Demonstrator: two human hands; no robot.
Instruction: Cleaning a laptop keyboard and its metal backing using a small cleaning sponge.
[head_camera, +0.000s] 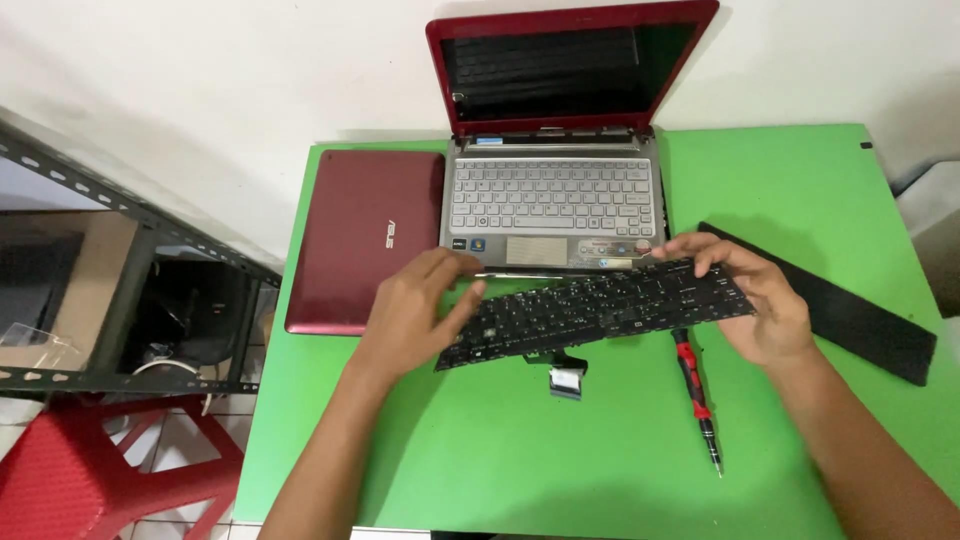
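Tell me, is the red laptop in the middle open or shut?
Open: the laptop's lid stands up, showing a dark screen and grey keyboard.

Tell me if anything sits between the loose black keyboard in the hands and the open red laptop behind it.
Nothing visible does. The loose black keyboard is held at both ends by the left hand and right hand, right at the front edge of the open red laptop. The red-handled screwdriver lies nearer the person, on the green table.

green table (800, 180), white wall (200, 60), metal shelf (120, 210), red stool (110, 470), tiled floor (190, 525)
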